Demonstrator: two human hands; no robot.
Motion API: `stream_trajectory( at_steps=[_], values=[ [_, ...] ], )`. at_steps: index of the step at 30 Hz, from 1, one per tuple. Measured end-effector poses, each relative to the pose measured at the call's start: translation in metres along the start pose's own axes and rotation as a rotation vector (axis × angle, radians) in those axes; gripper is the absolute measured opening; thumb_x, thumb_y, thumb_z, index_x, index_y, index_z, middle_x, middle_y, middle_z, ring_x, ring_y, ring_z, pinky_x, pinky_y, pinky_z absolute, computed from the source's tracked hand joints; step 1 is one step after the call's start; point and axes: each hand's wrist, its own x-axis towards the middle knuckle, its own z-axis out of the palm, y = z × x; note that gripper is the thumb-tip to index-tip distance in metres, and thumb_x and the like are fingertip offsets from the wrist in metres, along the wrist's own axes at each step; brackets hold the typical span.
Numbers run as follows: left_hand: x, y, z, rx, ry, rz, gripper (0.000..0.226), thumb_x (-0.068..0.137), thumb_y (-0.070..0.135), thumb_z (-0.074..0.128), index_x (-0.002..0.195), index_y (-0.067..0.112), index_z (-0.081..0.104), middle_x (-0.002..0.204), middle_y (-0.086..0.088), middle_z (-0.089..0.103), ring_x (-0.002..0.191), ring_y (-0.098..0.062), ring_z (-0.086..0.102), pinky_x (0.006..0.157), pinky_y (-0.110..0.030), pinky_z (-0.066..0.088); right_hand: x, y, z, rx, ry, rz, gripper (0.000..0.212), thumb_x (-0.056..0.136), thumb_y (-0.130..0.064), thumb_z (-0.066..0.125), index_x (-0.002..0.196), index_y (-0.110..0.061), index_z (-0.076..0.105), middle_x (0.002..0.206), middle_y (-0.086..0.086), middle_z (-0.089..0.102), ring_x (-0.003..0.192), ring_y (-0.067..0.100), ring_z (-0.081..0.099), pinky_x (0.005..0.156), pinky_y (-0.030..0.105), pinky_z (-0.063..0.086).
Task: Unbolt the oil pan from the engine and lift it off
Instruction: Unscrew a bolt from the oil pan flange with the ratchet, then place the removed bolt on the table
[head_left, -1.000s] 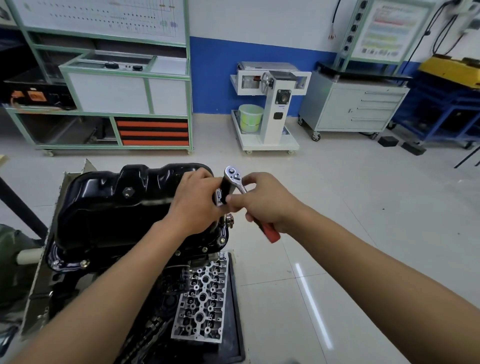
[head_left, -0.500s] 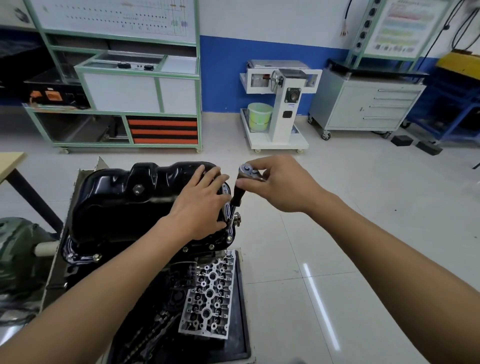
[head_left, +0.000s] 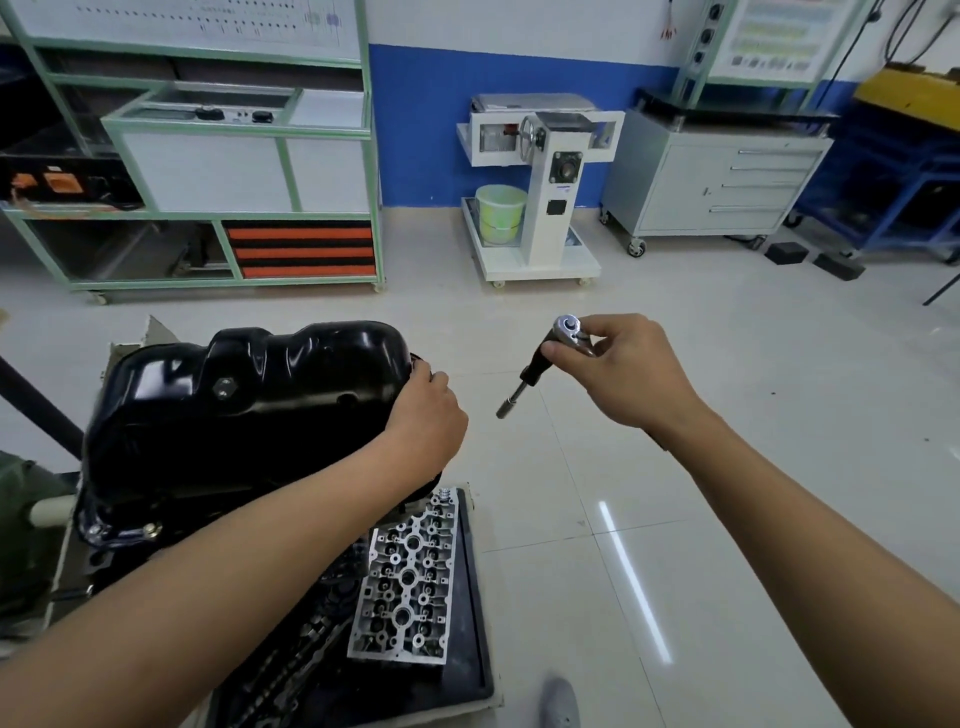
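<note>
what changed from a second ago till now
The left hand let go of the ratchet and now holds the right end of the oil pan. The right hand kept the ratchet and carried it rightward, clear of the pan. The oil pan stayed in place.

Oil pan (head_left: 249, 405) near left. My left hand (head_left: 423, 421) grips its right end. My right hand (head_left: 623, 369) is off to the right, apart from the pan, holding the ratchet wrench (head_left: 535, 364) over the floor. Cylinder head (head_left: 410, 577) lies in a tray (head_left: 480, 597), nearer than the pan. Far left: shelving cart (head_left: 208, 156). Far centre: wheeled stand (head_left: 540, 171) with a bucket (head_left: 500, 213) on its base; drawer cabinet (head_left: 727, 182) to its right.
</note>
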Motion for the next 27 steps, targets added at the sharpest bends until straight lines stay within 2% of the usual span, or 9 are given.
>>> stream_trajectory(
  at_steps=[5, 11, 14, 17, 20, 22, 25, 27],
  values=[
    [0.017, 0.011, 0.006, -0.004, -0.060, 0.022, 0.031, 0.107, 0.019, 0.039, 0.128, 0.018, 0.062, 0.128, -0.005, 0.064, 0.121, -0.028, 0.051, 0.106, -0.044, 0.031, 0.007, 0.012, 0.000, 0.103, -0.028, 0.015, 0.019, 0.084, -0.042, 0.072, 0.078, -0.024, 0.075, 0.045, -0.010, 0.031, 0.040, 0.011, 0.024, 0.038, 0.020, 0.022],
    [0.017, 0.012, 0.008, 0.057, -0.065, 0.036, 0.035, 0.107, 0.019, 0.034, 0.126, 0.016, 0.063, 0.126, -0.006, 0.065, 0.118, -0.028, 0.051, 0.103, -0.040, 0.032, 0.016, 0.017, 0.005, 0.144, -0.108, 0.012, 0.017, 0.086, -0.038, 0.072, 0.080, -0.023, 0.076, 0.046, -0.010, 0.030, 0.041, 0.011, 0.022, 0.038, 0.019, 0.021],
    [0.010, 0.006, -0.006, -0.071, -0.072, 0.008, 0.034, 0.106, 0.014, 0.034, 0.125, 0.013, 0.062, 0.125, -0.008, 0.063, 0.118, -0.028, 0.051, 0.103, -0.039, 0.033, 0.022, 0.017, 0.006, 0.134, -0.126, -0.003, 0.020, 0.087, -0.038, 0.072, 0.080, -0.020, 0.075, 0.044, -0.010, 0.030, 0.039, 0.010, 0.023, 0.038, 0.018, 0.021],
    [-0.007, -0.012, -0.015, -0.528, 0.102, -0.042, 0.028, 0.106, 0.017, 0.038, 0.122, 0.011, 0.060, 0.121, -0.007, 0.062, 0.115, -0.026, 0.054, 0.097, -0.038, 0.037, 0.030, 0.014, 0.000, 0.121, -0.105, -0.053, 0.022, 0.087, -0.040, 0.073, 0.077, -0.021, 0.074, 0.045, -0.011, 0.032, 0.040, 0.010, 0.025, 0.039, 0.016, 0.021],
    [-0.038, -0.031, -0.014, -1.312, 0.302, -0.105, 0.019, 0.105, 0.031, 0.052, 0.107, 0.020, 0.068, 0.102, 0.005, 0.068, 0.096, -0.011, 0.062, 0.086, -0.030, 0.049, 0.040, 0.001, -0.012, 0.160, -0.045, -0.111, 0.017, 0.089, -0.041, 0.073, 0.075, -0.029, 0.073, 0.046, -0.012, 0.032, 0.041, 0.008, 0.024, 0.038, 0.015, 0.022],
    [-0.058, -0.042, -0.011, -1.762, 0.400, -0.189, 0.010, 0.101, 0.023, 0.062, 0.103, 0.021, 0.072, 0.095, 0.005, 0.073, 0.087, -0.006, 0.067, 0.082, -0.024, 0.054, 0.049, -0.020, -0.016, 0.201, 0.011, -0.149, 0.015, 0.090, -0.041, 0.072, 0.081, -0.028, 0.074, 0.048, -0.011, 0.034, 0.042, 0.008, 0.025, 0.039, 0.016, 0.023],
    [-0.080, -0.054, 0.002, -2.103, 0.510, -0.340, 0.010, 0.098, 0.011, 0.067, 0.103, 0.012, 0.074, 0.093, -0.008, 0.077, 0.082, -0.009, 0.070, 0.076, -0.021, 0.056, 0.055, -0.062, -0.010, 0.317, 0.065, -0.193, 0.017, 0.090, -0.045, 0.069, 0.083, -0.030, 0.072, 0.050, -0.009, 0.039, 0.047, 0.013, 0.030, 0.042, 0.023, 0.027],
    [-0.096, -0.062, 0.016, -2.202, 0.577, -0.411, 0.010, 0.095, 0.007, 0.068, 0.101, 0.013, 0.074, 0.087, -0.007, 0.077, 0.079, -0.009, 0.070, 0.072, -0.021, 0.057, 0.051, -0.092, 0.005, 0.404, 0.052, -0.203, 0.022, 0.091, -0.048, 0.067, 0.082, -0.029, 0.071, 0.051, -0.009, 0.041, 0.050, 0.016, 0.032, 0.046, 0.027, 0.030]
  ],
)
